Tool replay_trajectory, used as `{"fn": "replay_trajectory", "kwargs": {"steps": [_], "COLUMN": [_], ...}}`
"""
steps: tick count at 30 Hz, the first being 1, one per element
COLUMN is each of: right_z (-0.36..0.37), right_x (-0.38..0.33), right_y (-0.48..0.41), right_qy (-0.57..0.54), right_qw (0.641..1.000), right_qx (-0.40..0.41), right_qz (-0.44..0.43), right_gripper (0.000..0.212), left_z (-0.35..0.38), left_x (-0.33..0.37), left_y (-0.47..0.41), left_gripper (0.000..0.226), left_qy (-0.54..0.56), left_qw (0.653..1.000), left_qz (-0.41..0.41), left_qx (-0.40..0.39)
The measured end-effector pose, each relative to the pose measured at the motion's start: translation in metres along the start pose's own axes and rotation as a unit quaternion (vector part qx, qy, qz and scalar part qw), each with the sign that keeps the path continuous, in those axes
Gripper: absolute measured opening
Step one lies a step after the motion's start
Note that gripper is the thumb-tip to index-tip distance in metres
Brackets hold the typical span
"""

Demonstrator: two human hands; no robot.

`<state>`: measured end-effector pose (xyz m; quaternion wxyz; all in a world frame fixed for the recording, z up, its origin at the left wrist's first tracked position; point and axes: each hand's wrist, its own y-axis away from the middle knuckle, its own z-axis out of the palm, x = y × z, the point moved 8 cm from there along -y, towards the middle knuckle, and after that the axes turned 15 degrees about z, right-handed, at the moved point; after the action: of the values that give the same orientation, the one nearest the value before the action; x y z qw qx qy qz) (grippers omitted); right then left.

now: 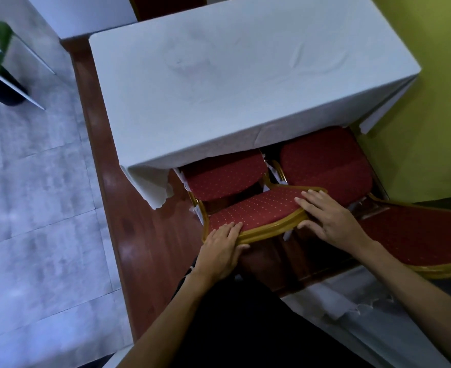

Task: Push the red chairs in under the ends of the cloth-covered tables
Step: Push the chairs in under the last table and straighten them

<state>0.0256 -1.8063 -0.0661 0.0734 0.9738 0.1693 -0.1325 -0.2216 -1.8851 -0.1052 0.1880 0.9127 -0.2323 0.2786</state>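
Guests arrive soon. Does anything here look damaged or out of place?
Yes. The tablecloth has a ragged, torn hem at its near left corner and a faint ring-shaped stain on top. Scraps of white wrapping cling to the chair frame.

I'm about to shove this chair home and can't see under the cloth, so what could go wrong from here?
The tablecloth hem hangs over the seat; pushing further could bunch or drag it. The neighbouring chair sits close alongside, so the gold frames may knock or snag. The left hand and right hand grip the backrest, where fingers might get pinched against the table edge.
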Motion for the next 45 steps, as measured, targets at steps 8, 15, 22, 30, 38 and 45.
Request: {"fn": "replay_trajectory", "kwargs": {"steps": [8, 15, 22, 30, 38, 45], "right_z": [0.002, 0.002, 0.001, 0.002, -0.048, -0.105], "right_x": [-0.012, -0.024, -0.017, 0.050, 0.210, 0.353], "right_y": [-0.034, -0.043, -0.045, -0.038, 0.032, 0.129], "right_qy": [-0.016, -0.029, -0.078, -0.054, 0.030, 0.169], "right_qw": [0.999, 0.998, 0.997, 0.994, 0.988, 0.948], "right_qx": [0.027, 0.034, -0.004, -0.092, -0.131, -0.254], "right_qz": [-0.016, -0.032, -0.005, 0.015, 0.072, 0.091], "right_gripper": [0.064, 0.063, 0.063, 0.067, 0.075, 0.091], "left_z": [-0.017, -0.021, -0.028, -0.029, -0.001, 0.064], "left_x": [-0.039, -0.054, -0.024, 0.064, 0.124, 0.229], "left_y": [-0.004, 0.003, -0.001, -0.080, -0.160, -0.254], "left_gripper": [0.075, 0.067, 0.066, 0.071, 0.058, 0.070], "left_qy": [-0.011, -0.025, -0.006, -0.107, -0.186, 0.003], "left_qw": [0.999, 0.997, 0.994, 0.983, 0.972, 0.997], "left_qz": [-0.039, -0.074, -0.101, -0.101, -0.088, 0.048], "left_qx": [0.014, 0.003, 0.047, 0.107, 0.115, 0.057]}}
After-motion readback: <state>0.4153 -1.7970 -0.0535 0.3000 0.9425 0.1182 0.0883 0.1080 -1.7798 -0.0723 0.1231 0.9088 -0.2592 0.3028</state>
